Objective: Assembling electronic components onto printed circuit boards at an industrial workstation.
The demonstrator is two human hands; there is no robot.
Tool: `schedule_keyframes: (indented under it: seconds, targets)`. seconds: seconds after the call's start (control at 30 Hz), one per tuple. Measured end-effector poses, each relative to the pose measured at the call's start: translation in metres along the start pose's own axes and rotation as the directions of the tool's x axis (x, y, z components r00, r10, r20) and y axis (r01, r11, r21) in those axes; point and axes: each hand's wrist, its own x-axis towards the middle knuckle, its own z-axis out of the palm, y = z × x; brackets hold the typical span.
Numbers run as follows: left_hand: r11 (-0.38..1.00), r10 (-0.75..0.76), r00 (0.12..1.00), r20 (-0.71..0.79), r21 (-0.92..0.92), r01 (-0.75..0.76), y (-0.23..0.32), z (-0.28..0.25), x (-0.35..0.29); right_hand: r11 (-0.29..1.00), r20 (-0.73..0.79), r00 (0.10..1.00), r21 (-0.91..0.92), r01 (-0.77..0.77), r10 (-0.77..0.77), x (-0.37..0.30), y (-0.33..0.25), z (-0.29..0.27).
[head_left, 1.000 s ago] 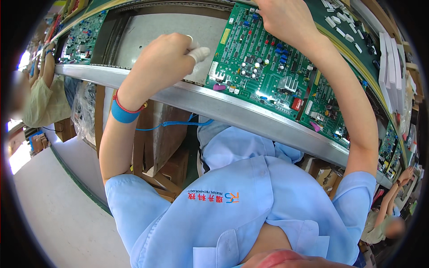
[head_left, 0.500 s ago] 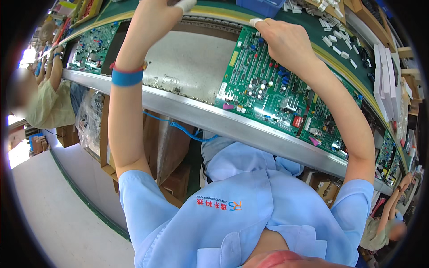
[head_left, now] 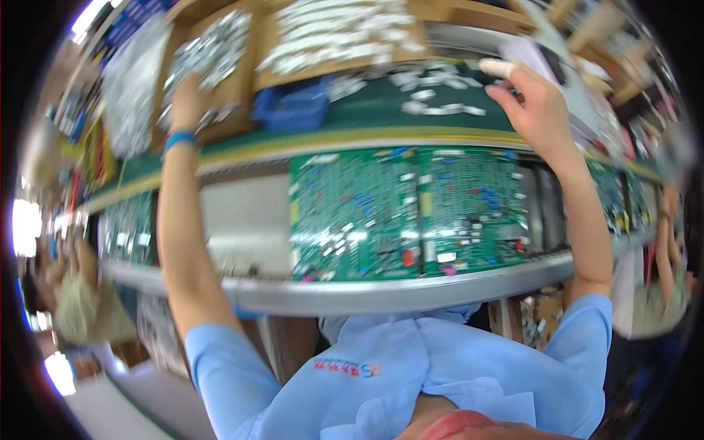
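My left hand (head_left: pixel 189 103) reaches into a cardboard box (head_left: pixel 248 73) of small silver-grey parts (head_left: pixel 220 48). Its fingers are smeared by motion, so whether they hold a part I cannot tell. My right hand (head_left: pixel 541 114) hovers over the far right of the bench, beside scattered white parts (head_left: pixel 444 77). Thumb and forefinger stand apart with nothing visible between them, and a white finger cot (head_left: pixel 497 68) covers a fingertip. Between my arms, a green circuit board (head_left: pixel 359 213) and a second circuit board (head_left: pixel 473 209) lie side by side on the line, carrying many small components.
A blue bin (head_left: pixel 297 106) stands right of the box, with a tray of white parts (head_left: pixel 345 33) behind it. A metal rail (head_left: pixel 330 295) runs along the near edge. More boards (head_left: pixel 126 227) lie at the left, where another person (head_left: pixel 81 286) works.
The view has swung up toward the bench's far side. My left hand has gone into the box of silver-grey parts. My right hand has left the board's far edge and moved right.
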Motion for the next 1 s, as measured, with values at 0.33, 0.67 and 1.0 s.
schedule_keyframes:
  seconds: [0.33,0.67,1.0]
  targets:
    - [0.982,0.029,0.963,0.268,-0.188,0.023,0.030,-0.008,0.032,0.912,-0.069,0.914,-0.071,-0.405,0.400,-0.043,0.246,-0.043]
    - [0.970,-0.167,0.971,0.169,0.205,0.131,0.037,-0.010,0.027,0.852,-0.017,0.888,-0.275,-0.446,0.459,-0.055,0.253,-0.034]
    - [0.455,-0.315,0.893,0.320,-0.775,0.438,0.043,-0.059,0.008,0.854,-0.128,0.922,-0.349,-0.387,0.366,-0.042,0.230,-0.043]
